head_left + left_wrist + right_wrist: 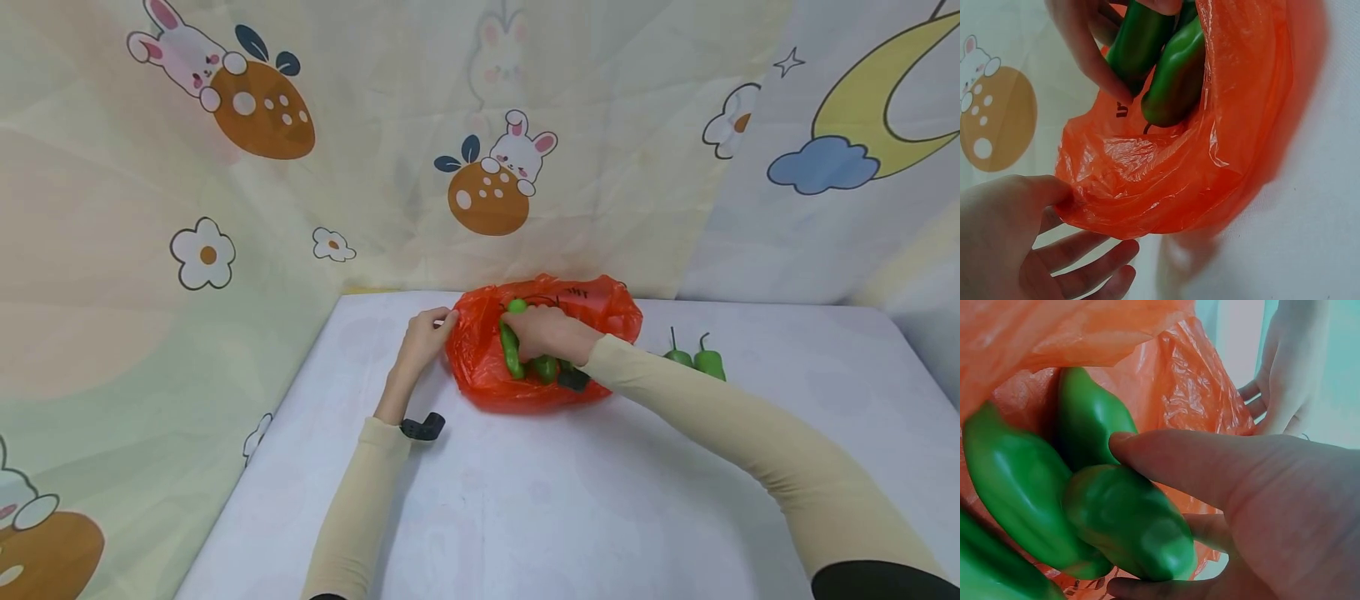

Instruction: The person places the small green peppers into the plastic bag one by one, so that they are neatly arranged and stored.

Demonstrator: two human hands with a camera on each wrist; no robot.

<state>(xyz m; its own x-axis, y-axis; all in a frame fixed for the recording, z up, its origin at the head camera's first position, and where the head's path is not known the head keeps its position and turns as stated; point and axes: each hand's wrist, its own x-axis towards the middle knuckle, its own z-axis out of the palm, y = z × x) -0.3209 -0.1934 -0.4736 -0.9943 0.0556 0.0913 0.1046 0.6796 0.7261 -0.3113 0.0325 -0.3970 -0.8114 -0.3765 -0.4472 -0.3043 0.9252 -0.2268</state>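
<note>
A crumpled red plastic bag (480, 367) lies with its mouth spread, several green peppers (545, 368) inside. At its left edge my left hand (424, 337) pinches the rim between thumb and forefinger, while the other fingers (1094, 269) extend below the plastic. My right hand (551, 332) reaches into the bag and grips one green pepper (1132, 519), its thumb (1166, 456) over the near side and fingers around the far side. More peppers (1019, 487) lie right beside that one in the right wrist view.
Two green peppers (708, 361) with stems stand on the white table (525, 500) to the right of the bag, partly behind the right sleeve (697, 417). A printed cloth (600, 208) rises along the table's back and left sides.
</note>
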